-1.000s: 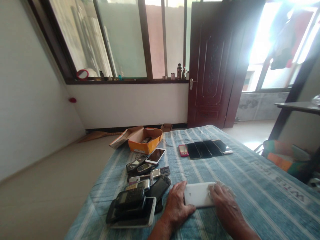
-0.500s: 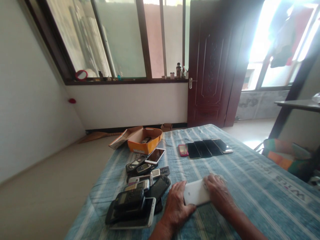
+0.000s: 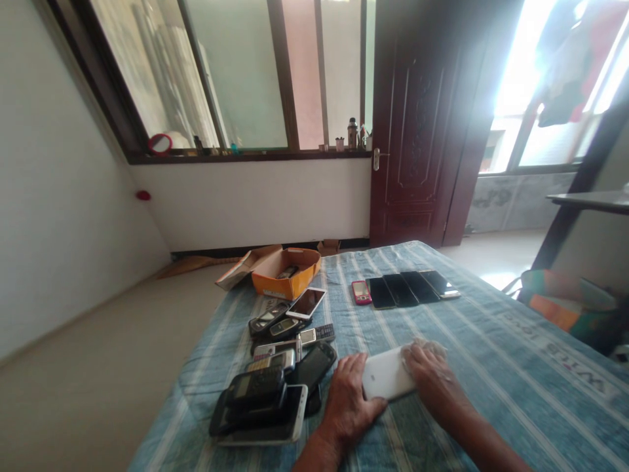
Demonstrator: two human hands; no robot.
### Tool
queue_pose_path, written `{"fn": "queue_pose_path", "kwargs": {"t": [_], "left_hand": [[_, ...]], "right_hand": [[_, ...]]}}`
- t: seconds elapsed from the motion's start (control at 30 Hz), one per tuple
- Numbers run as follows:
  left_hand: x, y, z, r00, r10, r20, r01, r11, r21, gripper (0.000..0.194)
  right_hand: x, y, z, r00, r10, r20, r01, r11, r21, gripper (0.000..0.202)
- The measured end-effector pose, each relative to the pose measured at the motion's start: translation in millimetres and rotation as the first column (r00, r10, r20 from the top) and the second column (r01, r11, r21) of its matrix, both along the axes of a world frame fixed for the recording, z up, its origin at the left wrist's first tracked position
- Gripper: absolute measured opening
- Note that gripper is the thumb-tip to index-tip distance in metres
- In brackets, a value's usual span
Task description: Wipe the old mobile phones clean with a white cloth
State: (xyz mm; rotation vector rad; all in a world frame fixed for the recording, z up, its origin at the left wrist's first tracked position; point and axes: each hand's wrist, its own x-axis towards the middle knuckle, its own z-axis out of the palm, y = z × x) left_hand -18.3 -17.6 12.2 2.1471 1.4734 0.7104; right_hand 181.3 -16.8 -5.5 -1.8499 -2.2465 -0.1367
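Observation:
A white smartphone [image 3: 388, 375] lies back up on the blue striped bedspread [image 3: 491, 387]. Its left end is gripped by my left hand [image 3: 346, 396], thumb along the near edge and fingers at the far side. Over the phone's right end, my right hand [image 3: 432, 373] presses a crumpled, whitish, see-through wipe or cloth [image 3: 435, 347] with bent fingers. Just left of my left hand is a heap of old phones, with a black phone [image 3: 314, 367] closest and a black handset [image 3: 256, 388] on top of a larger white-edged phone [image 3: 299, 419].
An open orange cardboard box [image 3: 289, 286] with a phone inside stands at the bed's far left. Several dark-screened smartphones [image 3: 405, 290] lie in an overlapping row beside a small pink phone [image 3: 361, 292]. A white-framed phone [image 3: 307, 303] lies near the box.
My right hand and the wipe have shifted slightly to the right over the phone's end. My left hand keeps its hold, and the camera view has moved a little.

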Motion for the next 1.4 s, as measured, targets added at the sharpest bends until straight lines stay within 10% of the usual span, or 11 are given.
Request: {"fn": "queue_pose_path", "kwargs": {"t": [0.23,0.63,1.4], "left_hand": [[0.9,1.9,-0.8,1.000,-0.002,-0.026,0.002,1.000,0.017,0.073],[-4.1,6.4,-16.4,0.998,-0.048,-0.036,0.051,0.994,0.092,0.075],[-0.4,0.2,0.8,1.000,-0.006,-0.006,0.006,0.999,-0.032,0.078]], "right_hand": [[-10.8,-4.6,-6.0,0.997,-0.025,0.069,0.018,0.996,0.093,0.039],[-57.9,15.8,11.7,0.933,0.326,-0.155,-0.329,0.944,0.007,0.022],[-51.1,27.2,35.4,0.998,0.061,0.017,-0.060,0.997,-0.038,0.030]]}}
